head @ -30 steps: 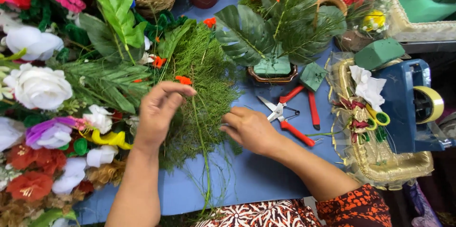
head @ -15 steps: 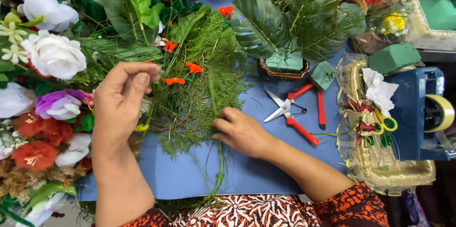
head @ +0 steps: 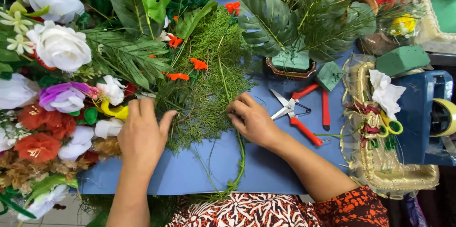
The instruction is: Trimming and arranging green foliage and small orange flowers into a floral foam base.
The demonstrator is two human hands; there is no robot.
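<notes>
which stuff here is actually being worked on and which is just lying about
In hand:
- left hand and right hand, both on the feathery green sprigs

Lying about:
- red-handled pruners
- white rose
- gold tray
- green foam block

Bare blue table (head: pixel 266 170) lies open between the arms. Flowers (head: pixel 52 98) crowd the left; pruners (head: pixel 304 113) and a gold tray (head: pixel 380 170) block the right.

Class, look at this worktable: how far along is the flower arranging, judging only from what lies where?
Done: big leaves stand in the foam-filled pot. In hand: the right hand presses the feathery greenery on the blue table; the left hand rests at its edge. Left: loose flowers, spare foam block and pruners lie unused.
</notes>
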